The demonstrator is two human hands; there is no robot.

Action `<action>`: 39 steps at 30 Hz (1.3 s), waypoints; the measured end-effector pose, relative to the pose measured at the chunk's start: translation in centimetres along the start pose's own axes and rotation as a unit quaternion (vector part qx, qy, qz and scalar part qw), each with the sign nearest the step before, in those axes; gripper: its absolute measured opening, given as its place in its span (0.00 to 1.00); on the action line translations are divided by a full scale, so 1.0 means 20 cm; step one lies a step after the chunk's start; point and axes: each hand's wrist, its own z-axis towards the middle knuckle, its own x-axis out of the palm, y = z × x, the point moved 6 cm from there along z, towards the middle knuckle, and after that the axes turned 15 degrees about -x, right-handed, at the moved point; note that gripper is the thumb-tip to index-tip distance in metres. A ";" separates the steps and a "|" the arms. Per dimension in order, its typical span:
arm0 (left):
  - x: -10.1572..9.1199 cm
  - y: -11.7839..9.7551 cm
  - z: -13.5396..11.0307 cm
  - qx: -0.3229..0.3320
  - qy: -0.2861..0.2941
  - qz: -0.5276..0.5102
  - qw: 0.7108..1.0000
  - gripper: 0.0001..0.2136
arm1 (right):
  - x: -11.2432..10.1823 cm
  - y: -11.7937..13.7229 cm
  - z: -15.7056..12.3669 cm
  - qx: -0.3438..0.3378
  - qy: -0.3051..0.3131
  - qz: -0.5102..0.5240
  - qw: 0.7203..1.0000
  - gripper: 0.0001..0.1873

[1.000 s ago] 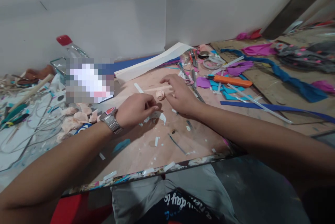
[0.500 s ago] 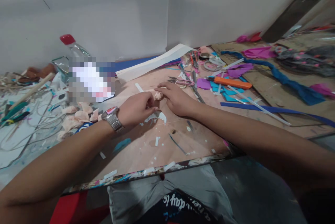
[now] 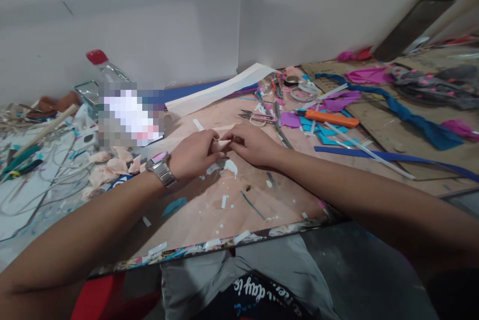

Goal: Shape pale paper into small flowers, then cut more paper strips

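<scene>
- The left hand (image 3: 194,154) and the right hand (image 3: 251,143) meet fingertip to fingertip just above the work board (image 3: 209,210), both pinched shut on one small paper roll (image 3: 218,145).
- The paper roll is pale peach, soft and crinkled, wound tight into a little bud — only a sliver of it shows between the fingers, so its full shape cannot be told.
- The left thumb and forefinger close on the roll's left side; the right fingers curl over its right side and top.
- A metal watch (image 3: 161,170) sits on the left wrist, behind the grip.
- Just under the grip, towards the person, a curled white scrap (image 3: 228,166) lies on the board, touching neither hand as far as can be seen.
- Beyond the right hand lie small snips (image 3: 258,118) with pink loops, and farther right an orange cutter (image 3: 331,119) among blue and purple offcuts.
- To the left of the grip, past the watch, a heap of peach paper pieces (image 3: 112,166) rests — the same colour as the roll.
- Right of the right forearm a long blue strip (image 3: 392,156) runs across the board.
</scene>
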 end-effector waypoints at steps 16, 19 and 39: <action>-0.04 -0.03 -0.01 0.032 -0.024 0.010 0.999 0.09 | -0.04 0.08 -0.01 -0.004 -0.063 0.130 0.990 0.14; -0.04 -0.03 -0.01 0.032 -0.037 0.003 0.999 0.12 | -0.05 0.08 -0.02 -0.011 -0.077 0.119 0.990 0.12; -0.11 -0.04 -0.02 0.073 -0.040 -0.287 0.954 0.16 | -0.11 0.07 -0.03 0.059 -0.186 0.187 0.963 0.07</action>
